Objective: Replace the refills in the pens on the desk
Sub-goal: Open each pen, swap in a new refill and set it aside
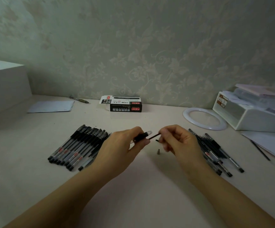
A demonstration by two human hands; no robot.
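- At the centre of the view, just above the pale tabletop [133, 186], the left hand [125, 145] has its grip curled round a clear pen barrel with a black rubber sleeve [142, 134]; the right hand [181, 142] pinches a thin dark refill [154, 137] whose end sits at the barrel's open mouth.
- Risk, as I judge it: a skewed refill could catch on the mouth and bend, or slip from the pinch.
- A small metal cone tip [158, 152] lies loose at 6 o'clock of the refill; a brushing wrist could roll it away.
- A row of black-capped clear pens [77, 145] lies at 9 o'clock, a looser heap of pens [215, 152] at 3 o'clock; mixing done with undone is possible.
- At 12 o'clock stands a black-and-white cardboard box [123, 104], against leaf-patterned wallpaper [149, 46].
- At 2 o'clock lie a white ring [189, 118] and a white plastic tray [256, 119].
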